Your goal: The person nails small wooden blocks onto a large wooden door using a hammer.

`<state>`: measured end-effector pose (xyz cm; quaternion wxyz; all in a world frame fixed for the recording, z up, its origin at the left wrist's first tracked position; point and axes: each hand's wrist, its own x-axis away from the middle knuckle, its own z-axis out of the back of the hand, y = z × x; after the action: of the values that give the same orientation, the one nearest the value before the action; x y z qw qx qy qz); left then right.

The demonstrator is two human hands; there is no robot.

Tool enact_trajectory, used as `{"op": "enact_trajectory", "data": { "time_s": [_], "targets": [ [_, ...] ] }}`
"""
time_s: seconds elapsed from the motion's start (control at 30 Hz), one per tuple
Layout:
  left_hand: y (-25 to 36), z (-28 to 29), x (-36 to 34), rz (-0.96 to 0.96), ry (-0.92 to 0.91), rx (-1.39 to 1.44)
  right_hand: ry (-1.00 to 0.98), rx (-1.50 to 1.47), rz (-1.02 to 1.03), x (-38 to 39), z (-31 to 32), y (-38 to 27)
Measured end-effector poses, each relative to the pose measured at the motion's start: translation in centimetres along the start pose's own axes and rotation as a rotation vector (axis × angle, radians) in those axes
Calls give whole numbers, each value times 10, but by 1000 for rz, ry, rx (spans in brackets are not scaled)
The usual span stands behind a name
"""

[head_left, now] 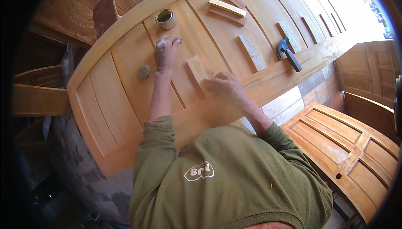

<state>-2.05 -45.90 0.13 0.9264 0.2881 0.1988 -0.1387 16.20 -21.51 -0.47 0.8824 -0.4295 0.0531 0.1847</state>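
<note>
The large pale wooden door (119,112) lies flat in front of the person, its far rim bending across the top of the view and its left end standing well apart from both hands. Between that end and the round lid (144,72) spreads a stretch of plain planking, which gives the left hand (166,53) room to swing outward; on its far side the open can (166,19) stands just beyond the knuckles, close to the door's far rim. The near rail (268,78) runs between the person's body and the panels, with the right forearm reaching over it. To the right, room is tighter: a claw hammer (289,54) lies over that rail, its handle end near the outer edge, and a pale wooden strip (252,53) rests between it and the right hand (226,87). A small pile of strips (228,9) lies farther off. The left hand's fingers are drawn in, with something small showing at their tips, too slight to identify. The right hand is loosely curled, knuckles up, beside the near wooden strip (195,71) on the panel; whether its hidden fingertips have hold of anything cannot be told.
</note>
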Motion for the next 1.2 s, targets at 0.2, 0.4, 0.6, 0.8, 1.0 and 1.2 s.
{"op": "enact_trajectory", "data": {
  "time_s": [0.2,0.4,0.6,0.8,1.0,1.2],
  "targets": [
    [5,-10,-8,14,-130,-60,22,-15,-18,1,6,-2],
    [-21,-15,-6,-127,-127,-24,42,-22,23,0,0,1],
    [-16,-16,-4,-117,-92,45,55,0,51,1,2,3],
    [-10,-10,-16,-224,-227,-104,54,-16,23,2,3,2],
    [-25,-6,-17,-328,-303,-126,59,-29,28,2,0,1],
    [-15,1,5,-151,-184,121,47,14,-13,4,0,1]
  ]
}}
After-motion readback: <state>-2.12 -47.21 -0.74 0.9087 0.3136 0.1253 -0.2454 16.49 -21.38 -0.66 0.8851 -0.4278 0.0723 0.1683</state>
